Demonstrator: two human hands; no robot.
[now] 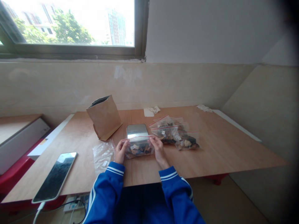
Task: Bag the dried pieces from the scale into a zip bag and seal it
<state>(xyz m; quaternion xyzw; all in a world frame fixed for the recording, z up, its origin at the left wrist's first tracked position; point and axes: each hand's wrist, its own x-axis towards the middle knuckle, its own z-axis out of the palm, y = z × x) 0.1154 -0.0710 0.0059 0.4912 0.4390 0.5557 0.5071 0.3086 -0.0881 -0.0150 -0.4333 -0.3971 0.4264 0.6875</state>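
Fingers of left hand (121,151) and right hand (158,149) pinch the filled zip bag (139,148) (upright) before the scale (137,131).

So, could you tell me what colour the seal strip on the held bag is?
Red, along the top of the bag; the head view shows it.

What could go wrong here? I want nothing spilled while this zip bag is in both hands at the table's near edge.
1. The filled zip bag is held by the left hand and right hand near the table edge; a slip could drop it off.
2. Whether its red zip strip is sealed cannot be told; if open, tilting may spill pieces.
3. The phone lies near the edge by the left sleeve, which may nudge it.
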